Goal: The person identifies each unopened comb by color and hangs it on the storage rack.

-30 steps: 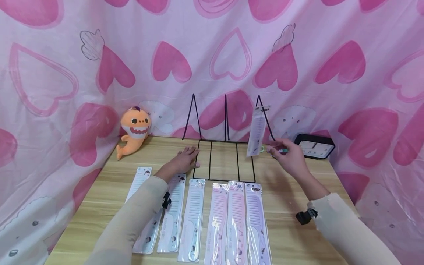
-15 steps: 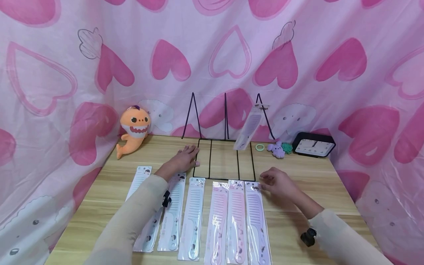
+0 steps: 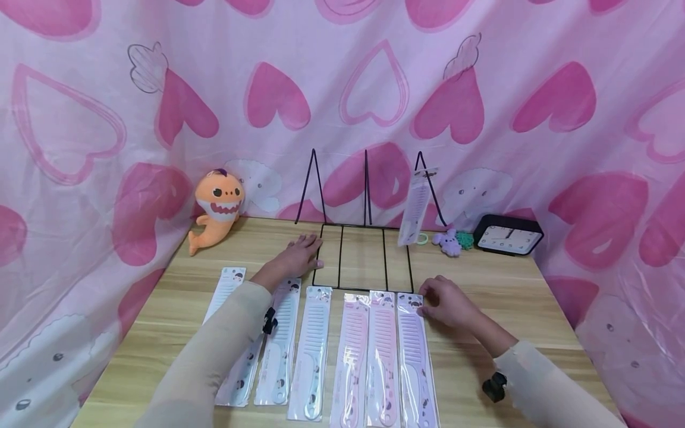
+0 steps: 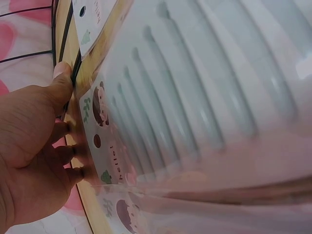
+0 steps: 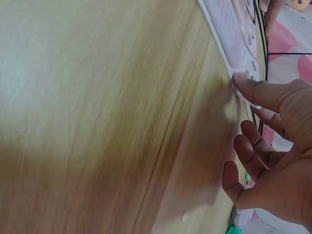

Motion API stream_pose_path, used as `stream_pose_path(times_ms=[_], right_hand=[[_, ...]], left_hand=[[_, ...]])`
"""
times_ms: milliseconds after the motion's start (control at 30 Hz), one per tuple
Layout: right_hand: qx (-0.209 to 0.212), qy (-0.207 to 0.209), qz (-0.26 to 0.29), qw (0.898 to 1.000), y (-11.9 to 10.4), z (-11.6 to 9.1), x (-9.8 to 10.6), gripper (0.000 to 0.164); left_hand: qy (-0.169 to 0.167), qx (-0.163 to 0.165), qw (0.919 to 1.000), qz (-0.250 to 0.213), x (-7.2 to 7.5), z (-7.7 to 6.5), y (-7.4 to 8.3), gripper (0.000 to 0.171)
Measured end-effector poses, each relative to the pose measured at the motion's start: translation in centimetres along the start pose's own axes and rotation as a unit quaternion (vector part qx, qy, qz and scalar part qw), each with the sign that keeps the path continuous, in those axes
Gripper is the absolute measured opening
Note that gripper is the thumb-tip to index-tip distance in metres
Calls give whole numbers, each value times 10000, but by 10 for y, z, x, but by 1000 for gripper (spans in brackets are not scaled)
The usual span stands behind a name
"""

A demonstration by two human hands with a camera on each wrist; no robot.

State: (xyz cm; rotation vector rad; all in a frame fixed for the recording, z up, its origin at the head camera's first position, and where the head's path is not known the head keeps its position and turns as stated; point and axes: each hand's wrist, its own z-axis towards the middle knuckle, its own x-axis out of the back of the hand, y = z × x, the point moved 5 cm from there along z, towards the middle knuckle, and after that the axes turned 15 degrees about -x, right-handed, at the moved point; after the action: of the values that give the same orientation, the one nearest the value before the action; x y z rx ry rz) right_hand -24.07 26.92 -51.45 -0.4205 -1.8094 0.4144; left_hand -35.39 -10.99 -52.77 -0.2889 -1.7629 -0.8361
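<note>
In the head view my left hand [image 3: 297, 257] rests on the left side of the black wire rack [image 3: 384, 261], its fingers extended. The left wrist view shows its thumb beside the wire and a packaged pale blue comb [image 4: 165, 112] close by. My right hand [image 3: 449, 302] pinches the top right corner of the packaged purple comb [image 3: 413, 351], the rightmost in the row. In the right wrist view its thumb [image 5: 258, 92] lies on that corner, with the other fingers loosely bent. Another packaged purple comb [image 3: 415, 208] hangs from the rack's right hook.
Packaged pink combs [image 3: 350, 356] and more pale blue combs [image 3: 310, 356] lie along the front. An orange shark plush [image 3: 218, 205] stands at the back left. At the back right are a green ring [image 3: 422, 238], a purple toy [image 3: 448, 242] and a black clock [image 3: 508, 235].
My right hand has come from beside the hook down to the purple comb's package and taken its corner. The hanging comb has swung left and back. My left hand stays put.
</note>
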Motion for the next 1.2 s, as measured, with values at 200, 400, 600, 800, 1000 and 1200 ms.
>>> stream_pose_path(times_ms=[200,400,600,800,1000,1200], right_hand=[[-354,-218,368,9985,2,-1,-5,22],[-395,-357,699,9961,0,-4,-3,20],[-232,-281,944,9949,-2,-6,6,19],[50,-91,1410,9899,-8,-13,19,20],[220,33,2061,9783,-16,-18,40,23],[89,187,2319,9725,-25,-24,64,27]], left_hand=[[-16,39,10000,-81,1,-1,4,75],[3,63,10000,-65,2,-1,6,75],[9,93,9999,-77,2,-3,6,75],[-8,84,10000,-40,1,-2,5,75],[-69,82,9999,-49,1,-1,4,75],[-78,57,9999,-69,1,0,3,75]])
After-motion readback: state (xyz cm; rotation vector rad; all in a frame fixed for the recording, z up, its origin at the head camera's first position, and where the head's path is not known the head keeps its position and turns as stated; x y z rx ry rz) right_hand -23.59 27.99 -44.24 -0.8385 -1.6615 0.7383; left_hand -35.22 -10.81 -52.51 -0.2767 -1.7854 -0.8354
